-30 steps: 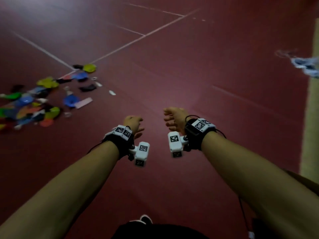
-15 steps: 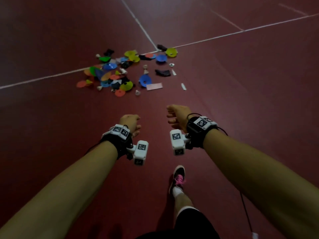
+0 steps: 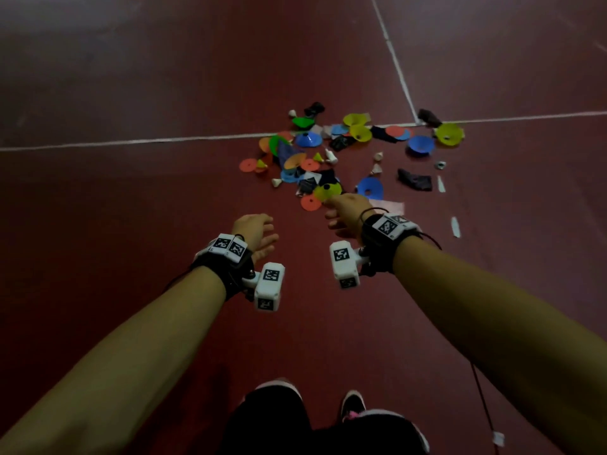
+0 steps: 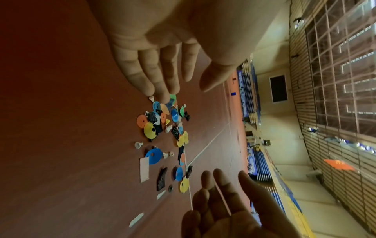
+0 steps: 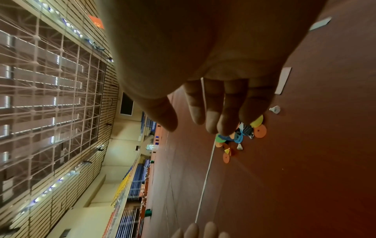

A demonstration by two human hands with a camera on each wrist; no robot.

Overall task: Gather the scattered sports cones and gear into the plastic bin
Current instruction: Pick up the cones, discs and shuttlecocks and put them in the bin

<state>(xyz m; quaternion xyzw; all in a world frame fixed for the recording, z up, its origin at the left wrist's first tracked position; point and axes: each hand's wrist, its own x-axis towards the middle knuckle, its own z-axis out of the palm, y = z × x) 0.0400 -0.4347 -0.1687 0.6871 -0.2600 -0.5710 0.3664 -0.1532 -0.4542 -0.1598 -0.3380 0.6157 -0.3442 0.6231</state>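
Dark red floor [image 3: 131, 192] fills most of my view, and nearest me I see my shoes [image 3: 353, 405] planted just short of the pile of cones and gear [image 3: 328, 159]. A second ago that pile sat off to the side; now it lies dead ahead, so I judge the approach is nearly over and the picking can start. I cannot find the plastic bin in any view.

Both forearms reach forward, level, toward the pile. My left hand [image 3: 254, 233] hangs on the near side of the pile, fingers loose and apart, holding nothing. My right hand [image 3: 345, 211] sits further on, over the pile's near edge by a yellow cone [image 3: 326, 191] and an orange disc [image 3: 310, 202], fingers relaxed and empty too.

Beyond the pile, a white line [image 3: 131, 142] crosses the floor.
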